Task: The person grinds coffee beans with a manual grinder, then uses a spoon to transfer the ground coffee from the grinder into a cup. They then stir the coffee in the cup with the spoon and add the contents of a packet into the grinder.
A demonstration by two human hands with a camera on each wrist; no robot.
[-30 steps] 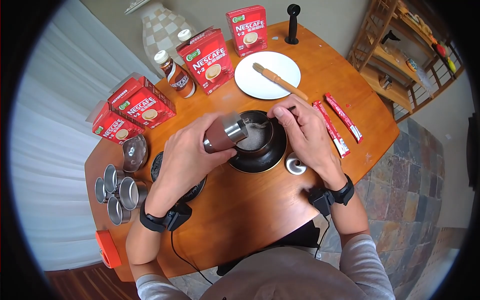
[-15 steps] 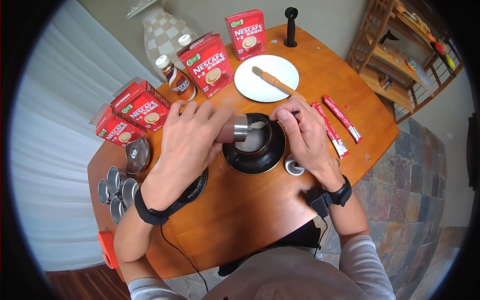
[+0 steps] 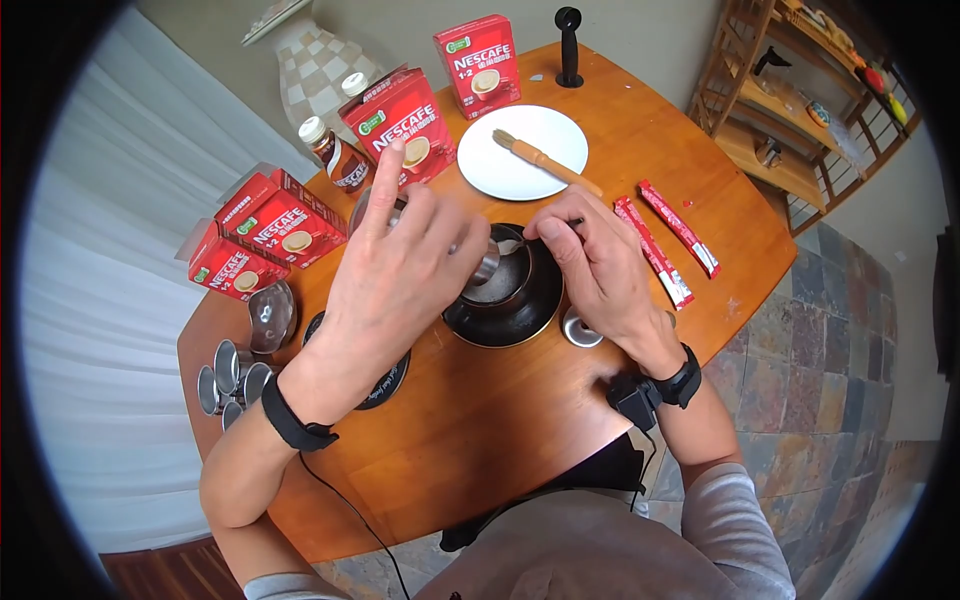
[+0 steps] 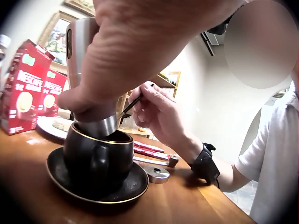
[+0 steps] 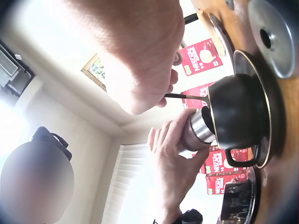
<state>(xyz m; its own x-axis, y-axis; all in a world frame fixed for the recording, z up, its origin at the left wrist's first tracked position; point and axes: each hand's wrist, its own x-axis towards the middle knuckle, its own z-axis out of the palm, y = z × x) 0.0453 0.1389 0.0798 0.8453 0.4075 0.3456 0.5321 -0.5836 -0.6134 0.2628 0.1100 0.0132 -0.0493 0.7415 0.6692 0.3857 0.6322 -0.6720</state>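
Observation:
My left hand (image 3: 400, 250) grips a brown-and-steel cylinder (image 4: 81, 51), tipped upside down with its steel end at the mouth of a black cup (image 4: 96, 161). White, frothy-looking contents show inside the cup in the head view. Under the cup lies a black saucer (image 4: 128, 192) with a gold rim. On the cup's other side, my right hand (image 3: 600, 270) pinches a thin dark-handled spoon (image 5: 180, 96), whose lower end reaches the cup's rim. A round steel cap (image 4: 157, 174) with a central hole sits beside the saucer, below my right hand.
Behind the cup, a white plate (image 3: 480, 170) bears a wooden-handled brush (image 3: 545, 160). Two red sachets (image 3: 680, 230) lie to the right. Red Nescafe boxes (image 3: 280, 225) and a brown bottle (image 3: 345, 165) stand left and behind. Steel cups (image 3: 230, 365) and a glass bowl (image 3: 272, 318) are at left.
My left hand has turned over and raised the cylinder from a sideways tilt to steeply upside down at the cup. The right hand keeps the spoon near the rim.

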